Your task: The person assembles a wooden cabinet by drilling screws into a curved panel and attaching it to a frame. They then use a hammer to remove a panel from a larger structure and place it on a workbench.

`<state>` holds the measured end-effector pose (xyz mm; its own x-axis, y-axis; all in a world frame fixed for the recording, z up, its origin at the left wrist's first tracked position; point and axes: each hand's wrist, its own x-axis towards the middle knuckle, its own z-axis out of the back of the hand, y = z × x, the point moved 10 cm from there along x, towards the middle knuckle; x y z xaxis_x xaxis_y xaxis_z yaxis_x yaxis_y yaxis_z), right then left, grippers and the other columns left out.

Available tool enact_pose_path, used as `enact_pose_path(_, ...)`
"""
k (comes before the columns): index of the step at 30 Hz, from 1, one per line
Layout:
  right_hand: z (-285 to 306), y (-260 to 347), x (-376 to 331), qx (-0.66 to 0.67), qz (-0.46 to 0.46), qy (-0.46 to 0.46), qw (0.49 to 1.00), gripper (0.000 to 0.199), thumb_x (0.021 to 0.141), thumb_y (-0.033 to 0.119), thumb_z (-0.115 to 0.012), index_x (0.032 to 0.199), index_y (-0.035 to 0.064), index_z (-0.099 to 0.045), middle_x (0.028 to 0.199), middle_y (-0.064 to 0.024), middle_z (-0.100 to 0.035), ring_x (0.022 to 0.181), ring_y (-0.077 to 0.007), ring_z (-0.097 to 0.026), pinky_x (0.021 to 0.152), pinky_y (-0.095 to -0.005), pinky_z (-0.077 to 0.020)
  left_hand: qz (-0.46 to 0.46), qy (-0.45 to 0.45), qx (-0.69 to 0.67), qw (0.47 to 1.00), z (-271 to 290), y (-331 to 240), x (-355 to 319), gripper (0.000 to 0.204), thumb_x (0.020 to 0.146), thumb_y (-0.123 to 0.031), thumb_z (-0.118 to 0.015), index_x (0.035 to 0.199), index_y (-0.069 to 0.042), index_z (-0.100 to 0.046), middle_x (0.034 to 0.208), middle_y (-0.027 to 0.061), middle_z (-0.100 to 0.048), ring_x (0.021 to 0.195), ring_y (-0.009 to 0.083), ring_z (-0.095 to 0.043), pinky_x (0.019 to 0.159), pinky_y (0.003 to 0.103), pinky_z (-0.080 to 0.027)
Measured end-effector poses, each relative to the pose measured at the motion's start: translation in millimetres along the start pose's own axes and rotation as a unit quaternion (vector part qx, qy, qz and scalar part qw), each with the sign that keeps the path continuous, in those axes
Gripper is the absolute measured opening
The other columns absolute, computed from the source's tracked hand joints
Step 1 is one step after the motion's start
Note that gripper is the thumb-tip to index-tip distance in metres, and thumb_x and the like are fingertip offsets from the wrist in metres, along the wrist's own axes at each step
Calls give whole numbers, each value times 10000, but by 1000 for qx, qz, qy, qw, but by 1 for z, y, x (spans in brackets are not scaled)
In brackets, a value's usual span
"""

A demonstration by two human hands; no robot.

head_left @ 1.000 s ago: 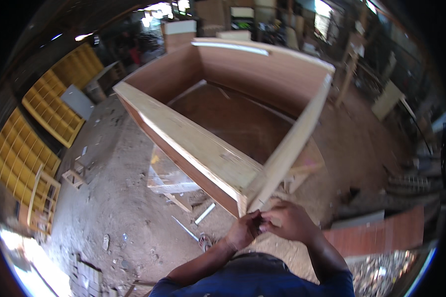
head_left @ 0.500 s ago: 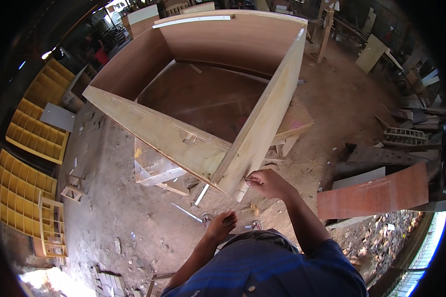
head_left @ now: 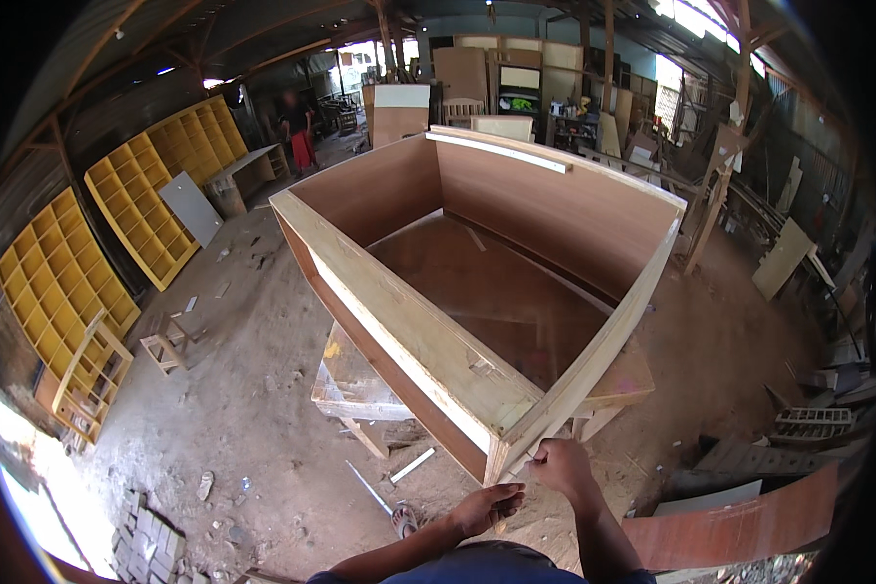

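Observation:
A large open-topped wooden cabinet carcass (head_left: 399,302) lies on a low wooden stand (head_left: 355,394) before me, with brown inner panels and pale raw edges. Its nearest corner points toward my body. Right at that corner, my right hand (head_left: 562,467) is closed in a pinch against the outer side panel; whatever is between its fingertips is too small to name. Just below the same corner, my left hand (head_left: 490,508) is held with curled fingers pressed together. Its palm is partly hidden, so any contents cannot be made out.
Yellow compartment shelves (head_left: 63,282) lean at the left, near a small wooden stool (head_left: 165,346). A reddish-brown board (head_left: 740,526) and scrap wood lie at right. White strips (head_left: 414,465) and debris dot the dirt floor. Another person (head_left: 299,131) stands far back.
My view has tipped upward, showing more of the workshop. My left hand has come up and right toward the corner, close to my right hand, which stays pinched at the panel.

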<state>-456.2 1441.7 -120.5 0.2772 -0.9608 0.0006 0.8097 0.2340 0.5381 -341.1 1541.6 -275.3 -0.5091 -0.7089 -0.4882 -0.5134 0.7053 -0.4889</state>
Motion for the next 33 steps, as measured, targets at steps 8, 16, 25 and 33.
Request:
enact_pose_path(8,-8,-9,0,11,25,-25,999,247,815,298,-818,819,65,-737,797,-131,-746,800,-354,-728,718,-483,-552,-69,-55,-58,994,-5,-1,7,427,1059,-345,-655,1343,-27,-645,925,-4,-612,766,98,-528,719,252,-465)
enact_pose_path(16,4,-11,-16,35,13,-13,999,260,797,282,-853,797,53,-729,756,-132,-733,720,-326,-727,660,-429,-557,-109,-163,20,980,9,6,24,327,1055,-345,-656,1156,-39,-712,764,-6,-558,623,77,-440,613,267,-384)
enact_pose_path(25,-43,3,-60,158,51,68,984,314,816,353,-864,890,60,-779,801,-120,-753,703,-232,-729,648,-350,-550,-97,-6,-241,966,-6,18,40,414,1120,-318,-441,1227,51,-596,1103,149,-698,1051,307,-703,1027,437,-562)
enact_pose_path(33,-16,2,-37,102,23,-75,992,314,917,363,-756,974,54,-776,874,-178,-752,866,-320,-748,786,-413,-572,-50,-28,-148,987,14,32,41,320,1094,-309,-508,1029,-36,-661,852,60,-648,747,182,-585,719,328,-478)
